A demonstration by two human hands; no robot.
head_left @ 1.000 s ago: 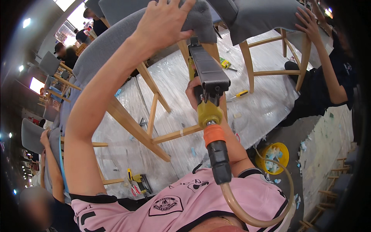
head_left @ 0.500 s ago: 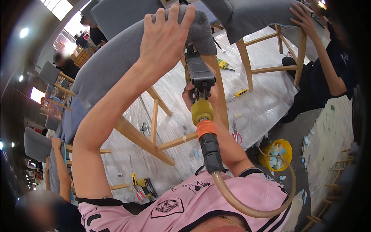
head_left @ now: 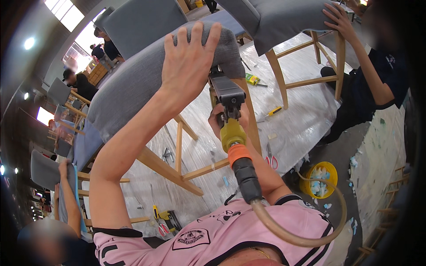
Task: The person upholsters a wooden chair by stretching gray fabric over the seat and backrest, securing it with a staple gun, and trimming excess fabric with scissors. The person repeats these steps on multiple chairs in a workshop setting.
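Spread fingers of my left hand (head_left: 186, 66) lie over the upper edge of a grey fabric chair seat (head_left: 133, 93), pressing on it. My right hand (head_left: 216, 119), partly covered by the tool, is wrapped round a stapler-like air tool (head_left: 228, 91) with a dark top and a yellow-green rear. The tool's nose is up under the seat edge, beside a wooden chair leg (head_left: 252, 104); the exact contact point is hidden. An orange-and-black coupling (head_left: 243, 164) joins it to a tan air hose (head_left: 284, 235) that loops past my right side. The chair lies tilted, its wooden legs toward me.
A co-worker's hand (head_left: 339, 20) rests on another grey chair (head_left: 288, 17) at right. Plastic sheeting (head_left: 297, 119) carries a yellow cutter (head_left: 274, 111), scissors (head_left: 271, 160) and another tool (head_left: 171, 219). A yellow bucket (head_left: 333, 179) holds foam scraps. Another person works at left.
The seat edge, my left hand and the tool's nose sit slightly lower in the picture. The view has shifted a little; both hands keep their places on the seat and the tool.
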